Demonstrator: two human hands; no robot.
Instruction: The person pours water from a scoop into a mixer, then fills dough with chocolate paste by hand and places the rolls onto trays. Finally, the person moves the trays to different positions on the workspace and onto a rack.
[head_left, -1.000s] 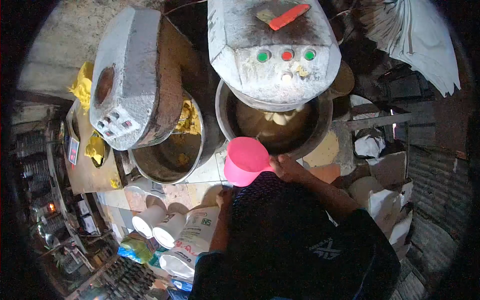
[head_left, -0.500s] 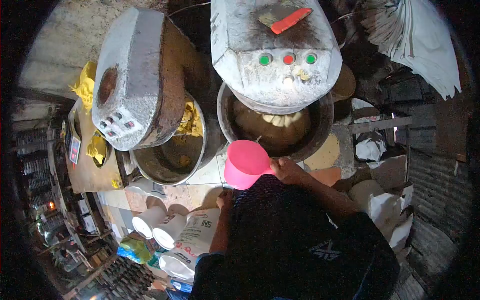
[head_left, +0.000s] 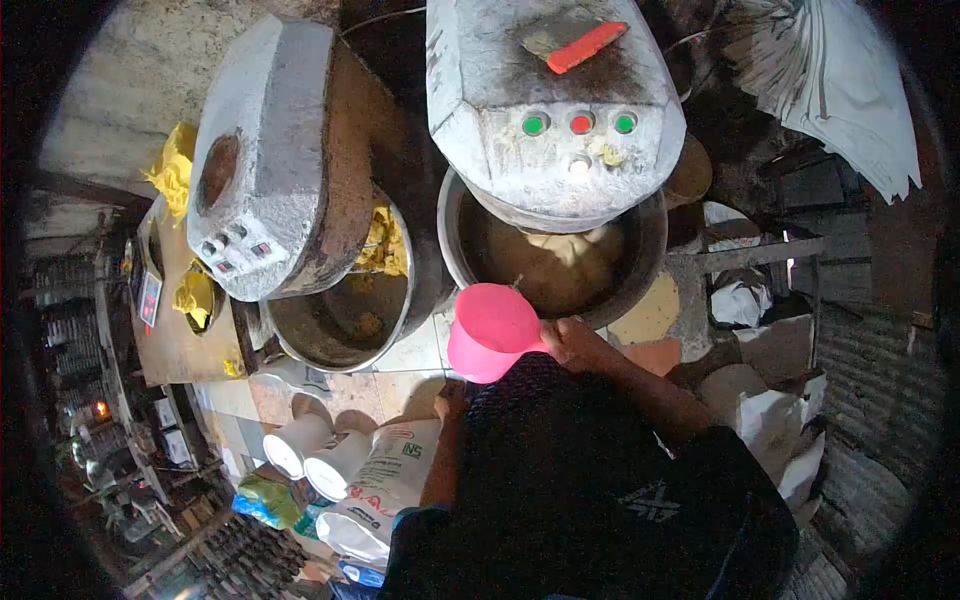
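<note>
My right hand is wrapped around the short handle of a pink water dipper. The dipper is held in front of my body, its bowl overlapping the near rim of the right mixer's bowl. Pale dough shows inside that bowl, under the mixer head. My left hand hangs low beside my dark shirt, near the top of a white printed sack; its fingers are largely hidden.
On the left stands a second mixer, with yellow dough in its bowl. A red-handled scraper lies on the right mixer. White buckets stand on the tiled floor. More sacks are at the right.
The dough in the right bowl has shifted and changed shape. The dipper and both hands stay almost where they were; the view has moved slightly.
</note>
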